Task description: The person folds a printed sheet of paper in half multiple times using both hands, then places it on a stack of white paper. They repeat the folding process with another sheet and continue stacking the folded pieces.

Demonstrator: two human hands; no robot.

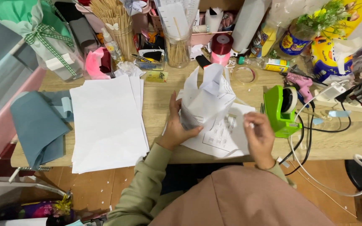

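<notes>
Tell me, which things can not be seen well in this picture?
- Head view: left hand palm, hidden behind the rolled white paper.
- Right hand fingertips: a tiny piece, too small to identify.
- Paper's print: too small.
- Blue-grey sheet: cut off below the table edge.

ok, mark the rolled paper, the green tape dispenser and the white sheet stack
rolled paper (pixel 208 98): head view, middle of the printed sheet cupped by the left hand.
green tape dispenser (pixel 275 111): head view, its green side wall.
white sheet stack (pixel 105 123): head view, centre of the top sheet.
</notes>
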